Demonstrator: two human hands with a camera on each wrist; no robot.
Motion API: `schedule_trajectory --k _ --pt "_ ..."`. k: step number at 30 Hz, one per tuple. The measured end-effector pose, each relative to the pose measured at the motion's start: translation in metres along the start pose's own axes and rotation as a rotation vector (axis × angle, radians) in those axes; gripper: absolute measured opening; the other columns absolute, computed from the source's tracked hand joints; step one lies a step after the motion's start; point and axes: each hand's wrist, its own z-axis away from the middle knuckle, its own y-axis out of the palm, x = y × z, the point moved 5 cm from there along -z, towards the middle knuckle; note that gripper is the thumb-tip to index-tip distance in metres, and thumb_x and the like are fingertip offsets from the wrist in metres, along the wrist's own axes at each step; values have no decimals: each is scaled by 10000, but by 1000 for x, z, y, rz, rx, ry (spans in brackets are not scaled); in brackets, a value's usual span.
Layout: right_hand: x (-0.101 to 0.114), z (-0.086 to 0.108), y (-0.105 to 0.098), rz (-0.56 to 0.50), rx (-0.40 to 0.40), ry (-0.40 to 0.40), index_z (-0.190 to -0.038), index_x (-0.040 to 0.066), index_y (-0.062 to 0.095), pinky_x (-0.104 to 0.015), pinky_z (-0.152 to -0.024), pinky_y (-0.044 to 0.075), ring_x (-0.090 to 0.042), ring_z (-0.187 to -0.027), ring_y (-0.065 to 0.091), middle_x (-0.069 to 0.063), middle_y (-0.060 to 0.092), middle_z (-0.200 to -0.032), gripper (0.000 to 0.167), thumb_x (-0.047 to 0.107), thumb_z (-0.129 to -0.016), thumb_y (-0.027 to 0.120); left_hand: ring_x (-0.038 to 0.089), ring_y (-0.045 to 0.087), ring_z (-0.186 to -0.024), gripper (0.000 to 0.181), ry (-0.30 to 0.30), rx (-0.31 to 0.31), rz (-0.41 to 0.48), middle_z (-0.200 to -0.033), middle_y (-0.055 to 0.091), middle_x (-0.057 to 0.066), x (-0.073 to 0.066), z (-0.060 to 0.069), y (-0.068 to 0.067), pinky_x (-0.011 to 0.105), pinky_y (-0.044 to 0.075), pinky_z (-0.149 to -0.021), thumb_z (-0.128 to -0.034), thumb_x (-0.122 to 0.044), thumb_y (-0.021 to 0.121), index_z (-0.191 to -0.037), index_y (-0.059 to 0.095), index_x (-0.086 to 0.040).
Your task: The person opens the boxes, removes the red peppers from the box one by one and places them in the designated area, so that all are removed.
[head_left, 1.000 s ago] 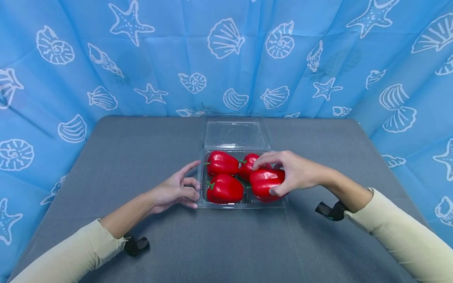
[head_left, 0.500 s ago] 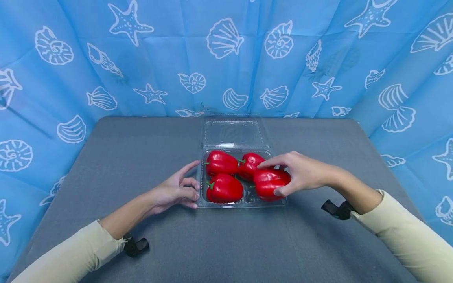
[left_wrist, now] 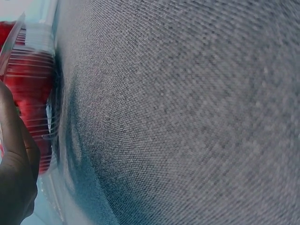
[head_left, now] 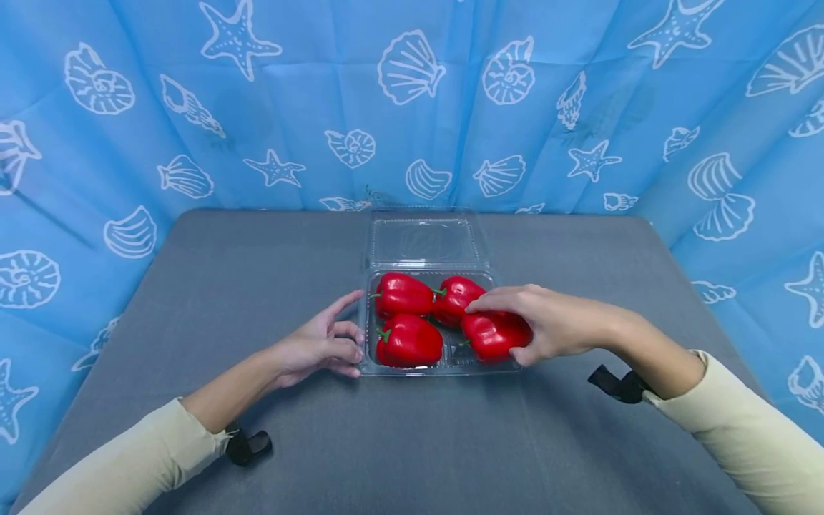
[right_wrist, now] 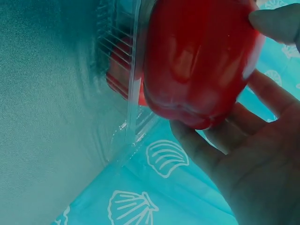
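In the head view a clear plastic clamshell container (head_left: 450, 370) holds several red bell peppers. Two of them, a back pepper (head_left: 404, 295) and a front pepper (head_left: 409, 342), lie in its left half. Another pepper (head_left: 455, 300) is at the back right. My right hand (head_left: 547, 322) grips a red bell pepper (head_left: 496, 336) over the front right part; the right wrist view shows this pepper (right_wrist: 197, 61) between thumb and fingers, near the container's rim. My left hand (head_left: 318, 350) rests against the container's left side, fingers extended or loosely bent, partly seen in the left wrist view.
The container's transparent lid (head_left: 425, 239) lies folded back behind it. Grey cloth covers the table (head_left: 412, 443). A blue curtain (head_left: 290, 100) with white shell prints surrounds the table's back and sides. Black straps (head_left: 618, 386) sit at both wrists.
My right hand has shifted slightly right with the pepper, which now sits a little lower and more tilted at the front right of the container. The left hand has stayed in place.
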Motion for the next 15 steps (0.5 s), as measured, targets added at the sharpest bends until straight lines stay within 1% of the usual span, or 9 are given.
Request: schedule_trajectory --k 5,9,12,15 --pt "-1 1 -1 -1 21 -8 -1427 166 503 -263 -797 557 -255 -1233 463 -36 496 -1403 802 56 -698 817 203 654 -856 916 -4 3 8 -1026 565 74 0 0 1 426 597 -816 -902 29 607 -1595 81 -256" --pt "-2 2 -3 -34 33 0 -1438 184 493 -263 -792 562 -269 -1244 450 -44 477 -1420 816 19 -702 804 204 651 -861 930 -2 3 9 -1021 565 74 0 -1 1 430 598 -812 -893 36 613 -1596 76 -253" --pt "-4 4 -6 -61 16 -20 -1438 188 498 -267 -787 573 -262 -1221 467 -41 482 -1415 802 -3 -715 787 205 653 -862 931 0 0 6 -1022 566 75 -1 -1 1 433 598 -812 -893 36 613 -1596 76 -254" --pt "-8 6 -9 -69 -16 -61 -1429 179 512 -291 -787 581 -243 -1177 498 -31 504 -1394 766 -6 -732 772 205 654 -861 933 -2 -4 7 -1022 568 74 -1 -1 1 434 598 -811 -891 39 614 -1596 78 -257"
